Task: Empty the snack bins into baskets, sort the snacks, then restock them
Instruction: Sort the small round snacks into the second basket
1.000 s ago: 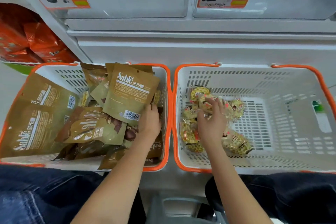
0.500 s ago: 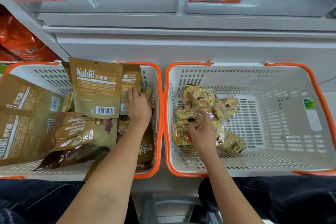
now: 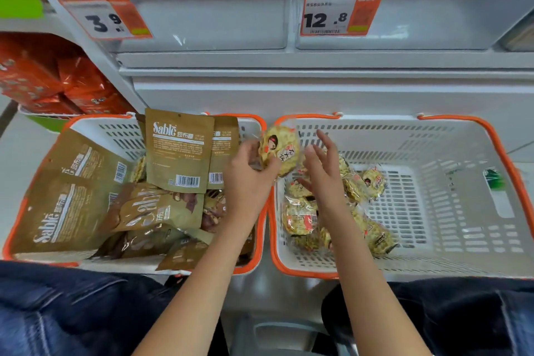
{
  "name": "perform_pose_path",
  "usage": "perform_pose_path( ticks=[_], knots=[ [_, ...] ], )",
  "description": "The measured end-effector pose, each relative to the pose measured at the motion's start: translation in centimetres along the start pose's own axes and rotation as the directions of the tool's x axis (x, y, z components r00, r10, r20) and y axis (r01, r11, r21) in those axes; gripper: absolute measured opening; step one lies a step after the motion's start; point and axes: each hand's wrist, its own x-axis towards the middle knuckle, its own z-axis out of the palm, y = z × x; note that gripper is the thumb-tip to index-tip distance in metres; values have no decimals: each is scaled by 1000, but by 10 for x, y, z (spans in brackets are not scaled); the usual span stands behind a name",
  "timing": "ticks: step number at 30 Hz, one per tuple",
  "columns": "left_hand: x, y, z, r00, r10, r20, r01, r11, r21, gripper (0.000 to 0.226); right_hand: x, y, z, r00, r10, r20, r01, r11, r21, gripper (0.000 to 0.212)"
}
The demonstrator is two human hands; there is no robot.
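Left hand (image 3: 248, 182) gripping a round yellow cellophane-wrapped snack cake (image 3: 278, 150), hovering over the orange rims between both white slotted plastic baskets (image 3: 433, 136). Right hand (image 3: 323, 173) released, fingers spreading toward twelve o'clock above the cake pile (image 3: 303, 217). Brown Sable pouches (image 3: 179, 150) filling the nine o'clock basket.

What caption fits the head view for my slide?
Left hand lifts a yellow snack pack between two baskets; right hand hovers open.
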Motion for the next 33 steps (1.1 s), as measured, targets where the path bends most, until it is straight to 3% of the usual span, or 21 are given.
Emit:
perform_pose_path(
  ticks=[2, 4, 6, 8, 12, 16, 18, 20, 24, 28, 30, 33],
  knots=[
    [-9, 4, 10, 996, 29, 88, -28, 1000, -15, 15, 3, 3, -3, 999, 37, 28, -37, 999, 10, 42],
    [-12, 0, 27, 966, -76, 247, 81, 997, -9, 21, 5, 9, -5, 996, 81, -26, -82, 997, -16, 42],
    [-10, -10, 38, 871, -245, 426, 219, 970, 110, 39, 5, 18, -13, 986, 66, -152, -96, 975, -203, 44],
    [-8, -20, 34, 818, -317, 480, 249, 947, 202, 55, 5, 35, -26, 974, 49, -220, -141, 894, -426, 49],
    [30, -30, -14, 940, -264, 214, 242, 962, 123, 36, 15, 57, -24, 974, -3, -226, -152, 730, -666, 45],
    [80, -72, -66, 936, -338, 95, 302, 912, 277, 20, 32, 39, 35, 968, -250, -36, 112, 553, -826, 37],
    [90, -97, -80, 912, -408, 46, 373, 870, 322, 19, 39, 22, 75, 955, -257, 145, 274, 590, -760, 35],
    [93, -115, -89, 893, -450, -5, 425, 841, 334, 21, 56, 21, 111, 950, -161, 268, 307, 631, -713, 39],
    [101, -135, -92, 903, -426, -57, 423, 859, 288, 28, 99, 39, 156, 988, 91, 122, 51, 558, -828, 38],
    [116, -140, -88, 914, -391, -106, 404, 897, 179, 48, 123, 46, 167, 968, 244, -56, -230, 780, -583, 43],
    [125, -140, -87, 914, -387, -121, 401, 907, 128, 61, 123, 48, 166, 965, 238, -111, -262, 848, -460, 44],
    [136, -138, -84, 924, -376, -65, 381, 908, 176, 65, 117, 57, 161, 973, 200, -112, -229, 855, -466, 40]
  ],
)
